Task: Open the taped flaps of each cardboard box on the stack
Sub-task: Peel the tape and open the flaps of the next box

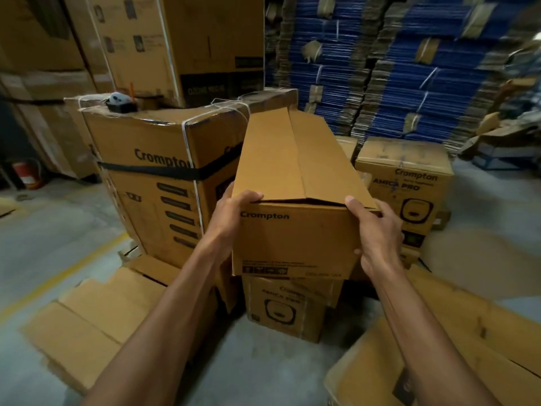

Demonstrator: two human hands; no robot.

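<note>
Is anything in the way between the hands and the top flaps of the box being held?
Nothing visible. The left hand and right hand grip the box at its near top corners, right at the flaps, and nothing lies on them.

Dim, warm-toned warehouse scene, lit softly from overhead. The concrete floor (58,230) caught pale light at the left and right, and deep shadow pooled beneath the stacked cartons. Wide-angle distortion bent lines toward the frame's edges. The bundles of blue flattened cartons (409,68) at top right were smeared by motion blur. The Crompton box (292,177) at centre was fairly sharp, its print readable.
</note>
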